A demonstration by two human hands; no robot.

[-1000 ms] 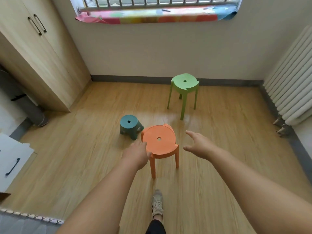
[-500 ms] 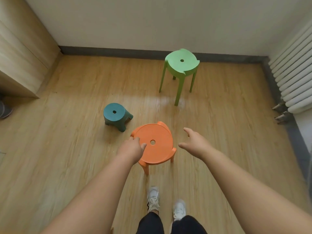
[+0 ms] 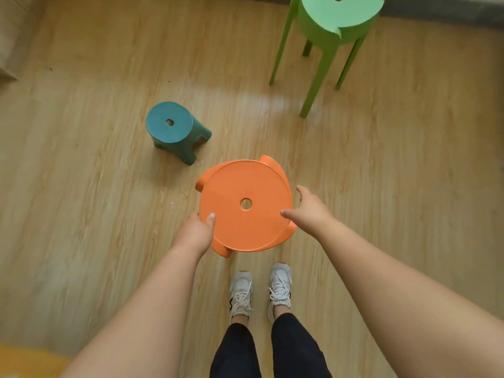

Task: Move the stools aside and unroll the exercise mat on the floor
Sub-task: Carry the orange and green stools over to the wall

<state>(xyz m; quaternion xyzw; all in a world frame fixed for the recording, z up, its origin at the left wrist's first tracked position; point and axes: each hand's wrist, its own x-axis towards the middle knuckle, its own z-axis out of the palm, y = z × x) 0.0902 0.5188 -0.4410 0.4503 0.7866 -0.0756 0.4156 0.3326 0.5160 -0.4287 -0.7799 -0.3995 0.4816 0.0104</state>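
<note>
An orange round stool [image 3: 240, 211] with a centre hole stands on the wooden floor right in front of my feet. My left hand [image 3: 196, 231] grips its left rim, thumb on top of the seat. My right hand [image 3: 309, 207] wraps the right rim with fingers spread around the edge. A low teal stool [image 3: 173, 129] stands to the upper left. A tall green stool [image 3: 331, 25] stands at the upper right, partly cut off by the frame. No exercise mat is in view.
My white sneakers [image 3: 260, 290] stand just behind the orange stool. A wooden cabinet edge [image 3: 8, 36] shows at the far left. A grey skirting board [image 3: 450, 9] runs along the top right. Something yellow [image 3: 24, 362] lies at the bottom left corner.
I have stepped closer and looked down. My right hand has moved in from the air onto the orange stool's right rim, while the left stays on the left rim.
</note>
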